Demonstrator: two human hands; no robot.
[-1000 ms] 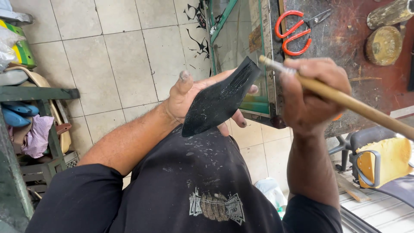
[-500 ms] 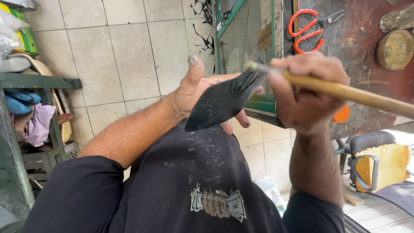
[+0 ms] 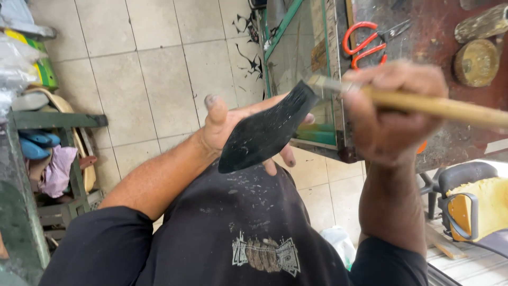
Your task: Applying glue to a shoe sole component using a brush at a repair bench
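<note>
While the brush works: live at the desk (image 3: 465,143)
Left hand (image 3: 233,124): cradles black sole (image 3: 267,130), fingers curled beneath
Right hand (image 3: 391,114): fisted round brush (image 3: 423,103)
Change: bristles now at sole's upper tip

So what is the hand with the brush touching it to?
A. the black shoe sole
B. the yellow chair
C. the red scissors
A: the right hand holds the brush with its tip on the black shoe sole, which the left hand holds up.

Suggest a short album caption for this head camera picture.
Left hand cradles a black shoe sole while the right hand works a wooden-handled brush at its tip.
</note>
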